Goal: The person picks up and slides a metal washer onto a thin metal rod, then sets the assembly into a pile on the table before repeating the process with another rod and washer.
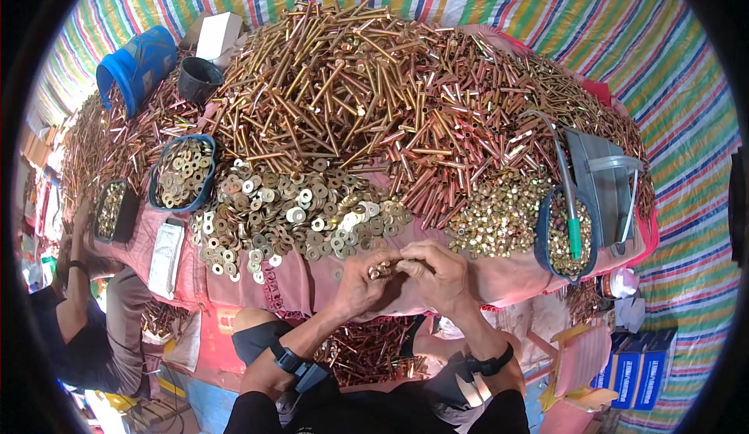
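My left hand is closed around several brass-coloured bolts, their ends showing between thumb and fingers. Right beside it, my right hand has its fingertips pinched together close to those ends; whatever they grip is too small to make out. Both hands are over the near edge of the pink cloth. Just beyond the left hand spreads a pile of flat round washers. A heap of small brass-coloured nuts lies beyond the right hand.
A large mound of long bolts and metal sleeves covers the back. Blue-rimmed baskets hold washers and nuts; a green-handled tool rests in the latter. A grey scoop stands right, a blue bucket far left. Another person sits left.
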A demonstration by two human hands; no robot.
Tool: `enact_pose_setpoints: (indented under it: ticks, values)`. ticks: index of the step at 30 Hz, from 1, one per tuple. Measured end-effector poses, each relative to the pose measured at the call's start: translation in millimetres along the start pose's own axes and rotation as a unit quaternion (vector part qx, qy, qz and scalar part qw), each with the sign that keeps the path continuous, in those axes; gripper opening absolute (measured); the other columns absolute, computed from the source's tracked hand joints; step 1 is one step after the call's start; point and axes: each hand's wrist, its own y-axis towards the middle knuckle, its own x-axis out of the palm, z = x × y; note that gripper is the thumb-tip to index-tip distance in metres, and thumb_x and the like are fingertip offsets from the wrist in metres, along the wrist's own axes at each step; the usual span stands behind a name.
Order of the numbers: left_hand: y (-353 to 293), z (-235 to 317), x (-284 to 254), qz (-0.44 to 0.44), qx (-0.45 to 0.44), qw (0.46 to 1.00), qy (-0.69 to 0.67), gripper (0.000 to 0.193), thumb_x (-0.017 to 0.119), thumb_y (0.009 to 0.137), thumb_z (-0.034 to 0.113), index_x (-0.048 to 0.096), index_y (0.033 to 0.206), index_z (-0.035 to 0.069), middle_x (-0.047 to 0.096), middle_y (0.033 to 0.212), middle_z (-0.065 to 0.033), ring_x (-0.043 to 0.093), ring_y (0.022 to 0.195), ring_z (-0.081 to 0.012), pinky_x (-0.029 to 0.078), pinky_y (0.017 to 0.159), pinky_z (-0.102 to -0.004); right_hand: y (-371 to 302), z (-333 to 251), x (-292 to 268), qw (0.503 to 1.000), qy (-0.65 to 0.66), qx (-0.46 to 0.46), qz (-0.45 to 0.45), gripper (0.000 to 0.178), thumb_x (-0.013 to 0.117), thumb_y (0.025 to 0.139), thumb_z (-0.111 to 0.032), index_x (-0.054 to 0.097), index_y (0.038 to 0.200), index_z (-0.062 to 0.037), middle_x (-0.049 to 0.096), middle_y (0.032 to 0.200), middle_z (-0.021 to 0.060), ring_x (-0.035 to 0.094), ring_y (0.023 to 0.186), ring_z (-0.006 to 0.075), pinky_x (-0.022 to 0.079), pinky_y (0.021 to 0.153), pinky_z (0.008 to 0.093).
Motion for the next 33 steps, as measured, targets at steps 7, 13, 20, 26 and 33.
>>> enact_pose_setpoints:
  ticks: [7, 13, 20, 26, 33]
  values:
    - [-7, 4, -11, 0.118, -0.081, 0.990, -0.001, 0.022, 0.066, 0.105, 0.008, 0.068, 0.125, 0.000, 0.075, 0.104, -0.0055, 0.067, 0.090, -0.0105, 0.054, 0.078, -0.0260, 1, 19, -16, 0.888, 0.237, 0.356, -0.167, 0.015, 0.073, 0.099, -0.007, 0.073, 0.110, 0.0030, 0.075, 0.094, 0.0108, 0.071, 0.074, 0.0117, 0.060, 0.061, 0.0260]
    - [-16, 14, -24, 0.054, -0.115, 0.992, -0.023, 0.033, 0.062, 0.106, 0.004, 0.062, 0.138, -0.002, 0.074, 0.115, -0.0091, 0.068, 0.097, -0.0129, 0.055, 0.086, -0.0263, 7, 26, 3, 0.930, 0.043, 0.327, -0.162, 0.025, 0.072, 0.100, -0.017, 0.073, 0.115, 0.0042, 0.073, 0.081, 0.0112, 0.071, 0.069, 0.0153, 0.056, 0.059, 0.0300]
    - [-14, 6, -12, 0.049, -0.102, 0.990, -0.087, 0.039, 0.063, 0.104, -0.002, 0.062, 0.143, -0.002, 0.074, 0.126, -0.0106, 0.070, 0.111, -0.0161, 0.056, 0.097, -0.0290, 26, 49, 29, 0.975, -0.102, 0.185, -0.064, 0.033, 0.076, 0.090, -0.010, 0.073, 0.121, 0.0016, 0.072, 0.089, 0.0199, 0.073, 0.082, 0.0351, 0.055, 0.076, 0.0427]
    - [-17, 5, -14, 0.014, -0.013, 0.997, 0.073, 0.053, 0.067, 0.098, -0.008, 0.063, 0.147, 0.011, 0.077, 0.120, -0.0109, 0.071, 0.105, -0.0158, 0.057, 0.090, -0.0289, 27, 51, 37, 0.978, -0.109, 0.156, -0.081, 0.031, 0.082, 0.086, -0.014, 0.074, 0.112, 0.0002, 0.070, 0.089, 0.0178, 0.071, 0.082, 0.0352, 0.055, 0.076, 0.0419]
    - [-23, 11, -21, -0.027, -0.018, 0.994, 0.106, 0.065, 0.063, 0.091, -0.015, 0.063, 0.149, 0.015, 0.078, 0.115, -0.0122, 0.074, 0.103, -0.0200, 0.057, 0.089, -0.0306, 28, 52, 38, 0.979, -0.113, 0.159, -0.056, 0.029, 0.085, 0.084, -0.017, 0.073, 0.102, 0.0029, 0.071, 0.090, 0.0171, 0.071, 0.080, 0.0320, 0.055, 0.073, 0.0430]
